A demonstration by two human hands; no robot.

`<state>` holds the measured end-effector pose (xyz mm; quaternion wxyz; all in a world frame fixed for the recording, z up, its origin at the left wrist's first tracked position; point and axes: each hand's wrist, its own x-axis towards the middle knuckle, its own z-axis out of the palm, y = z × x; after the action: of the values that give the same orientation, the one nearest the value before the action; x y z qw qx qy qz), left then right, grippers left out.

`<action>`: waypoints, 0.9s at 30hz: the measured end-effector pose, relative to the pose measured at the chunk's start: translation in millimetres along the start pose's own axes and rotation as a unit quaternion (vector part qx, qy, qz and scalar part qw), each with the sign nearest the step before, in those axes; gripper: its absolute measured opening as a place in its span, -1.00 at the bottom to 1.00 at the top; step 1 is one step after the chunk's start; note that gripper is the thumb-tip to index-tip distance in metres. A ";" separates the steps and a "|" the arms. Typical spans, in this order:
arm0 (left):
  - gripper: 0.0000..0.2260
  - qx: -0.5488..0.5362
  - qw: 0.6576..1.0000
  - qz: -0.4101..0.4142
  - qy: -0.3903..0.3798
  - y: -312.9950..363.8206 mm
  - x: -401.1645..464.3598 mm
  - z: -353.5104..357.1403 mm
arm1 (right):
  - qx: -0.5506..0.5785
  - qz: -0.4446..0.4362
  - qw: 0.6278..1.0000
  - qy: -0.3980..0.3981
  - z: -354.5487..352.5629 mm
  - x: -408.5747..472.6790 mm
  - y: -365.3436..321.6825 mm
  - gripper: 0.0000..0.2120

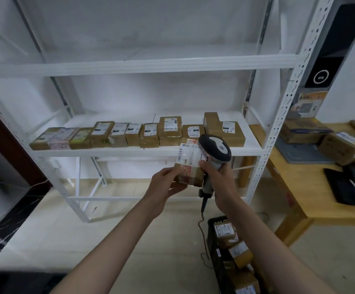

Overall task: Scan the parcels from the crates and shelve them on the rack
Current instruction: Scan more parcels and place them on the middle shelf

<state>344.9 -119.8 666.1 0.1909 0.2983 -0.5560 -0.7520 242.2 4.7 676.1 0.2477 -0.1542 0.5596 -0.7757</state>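
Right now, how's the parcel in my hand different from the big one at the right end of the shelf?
The held parcel is small, tilted, gripped by the left hand, with the scanner in the right hand over it. The shelf parcel is bigger and lies flat on the rack. Both are brown with white labels.

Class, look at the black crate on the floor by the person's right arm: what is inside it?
The black crate holds several brown parcels with white labels, piled loosely. The right forearm and the frame's edge cover part of it, so its bottom and the full count stay hidden.
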 end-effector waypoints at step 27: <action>-0.62 0.339 0.896 0.258 0.125 5.1 57.8 -9.1 | -0.482 -0.201 0.844 -0.121 -35.6 38.6 -34.4 -0.74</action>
<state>307.4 -163.7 655.4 0.3339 0.2824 -0.8060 -0.3988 184.5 20.0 695.6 0.0459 -0.4558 0.7854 -0.4162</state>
